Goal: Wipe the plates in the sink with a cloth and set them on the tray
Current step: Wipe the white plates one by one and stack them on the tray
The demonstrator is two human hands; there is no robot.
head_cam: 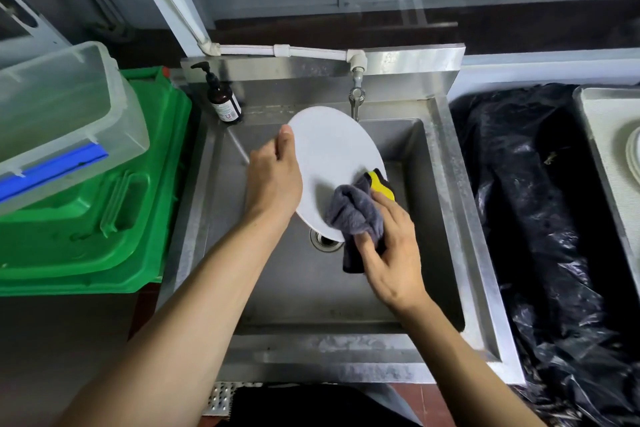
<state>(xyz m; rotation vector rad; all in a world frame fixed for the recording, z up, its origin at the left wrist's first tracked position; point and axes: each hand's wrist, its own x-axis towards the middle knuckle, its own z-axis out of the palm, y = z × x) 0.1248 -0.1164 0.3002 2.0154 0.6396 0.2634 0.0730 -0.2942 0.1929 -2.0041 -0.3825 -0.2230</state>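
Note:
A white round plate (332, 156) is held tilted above the steel sink (436, 204). My left hand (273, 177) grips its left rim, thumb on the face. My right hand (391, 250) holds a grey cloth (356, 215) with a yellow and black side, pressed against the plate's lower right edge. The drain (322, 242) shows just below the plate. At the far right edge a tray (602, 135) carries stacked white plates (633, 152), only partly in view.
A tap (356, 97) hangs over the sink's back, close behind the plate. A brown pump bottle (223, 100) stands at the back left corner. A green crate (104, 204) with a clear plastic box (62, 114) sits left. A black-bagged bin (526, 218) lies between sink and tray.

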